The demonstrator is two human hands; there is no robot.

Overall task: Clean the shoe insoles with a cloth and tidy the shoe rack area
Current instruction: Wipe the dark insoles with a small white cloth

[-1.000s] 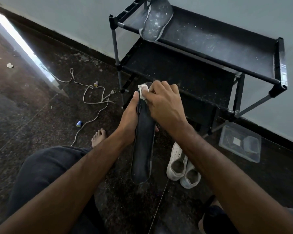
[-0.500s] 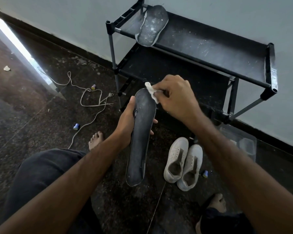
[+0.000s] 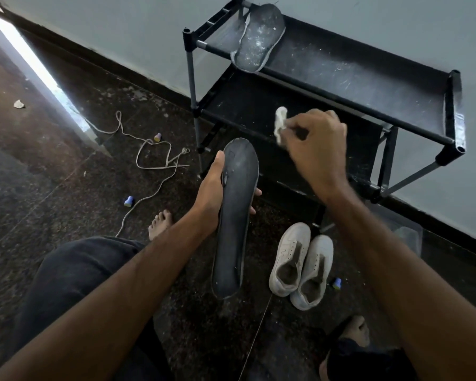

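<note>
The dark insole stood roughly upright at the centre of the frame, gripped along its left edge by the left hand, thumb against the upper rim and fingertips showing past the right edge. Up and to the right, clear of the insole, the right hand was curled around a small white cloth, which poked out toward the left in front of the black shoe rack. A second, dusty insole lay on the rack's top shelf at upper centre. A pair of white shoes sat on the floor just right of the held insole's lower end, and a loose lace trailed across the floor at left.
</note>
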